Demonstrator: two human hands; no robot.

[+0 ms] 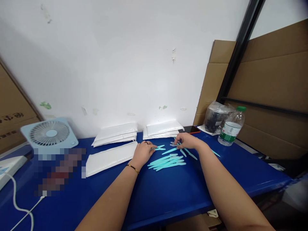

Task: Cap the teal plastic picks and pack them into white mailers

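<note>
My left hand is closed at the ends of two crossed teal plastic sticks, its wrist beside a flat white padded packet. My right hand pinches at other slim teal sticks that lie spread under and around its fingers; the exact one between the fingertips is partly hidden. The sticks are long and thin, rather like eyebrow razors. A clear plastic piece is by the right fingertips. In front of both hands lies a loose pile of several teal sticks.
Two stacks of white packets, left and right, stand against the wall. A phone, a water bottle and a bagged dark object are at right. A light-blue fan and white cable occupy the left of the blue table.
</note>
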